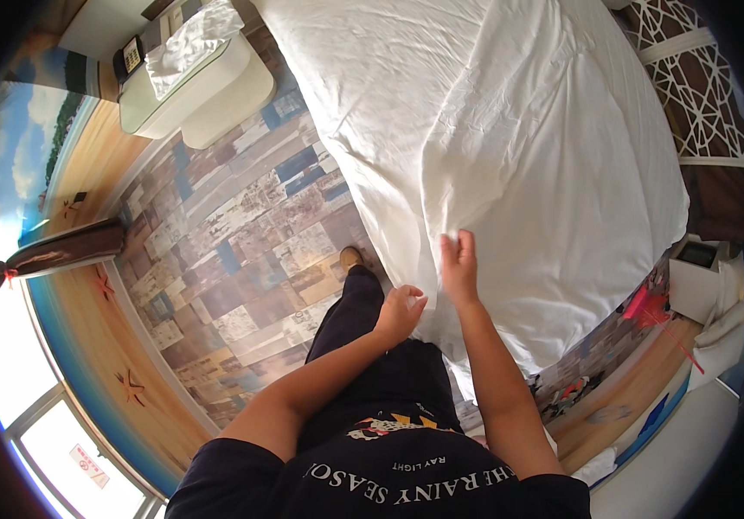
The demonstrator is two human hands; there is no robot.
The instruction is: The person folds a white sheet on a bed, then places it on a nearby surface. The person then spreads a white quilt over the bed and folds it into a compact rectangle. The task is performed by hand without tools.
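A white sheet lies over the bed, wrinkled, with a loose fold running down its middle toward me. At the bed's near left corner my left hand is closed, its fingertips pinching a bit of the sheet's hanging edge. Slightly higher and to the right, my right hand has thumb and fingers closed together on the sheet by the lower end of that fold. The cloth between its fingertips is mostly hidden.
A glass-topped white table with crumpled white cloth stands at far left. Patchwork-patterned flooring runs along the bed's left side. A tied brown curtain hangs by the window. A white bin and red item are at right.
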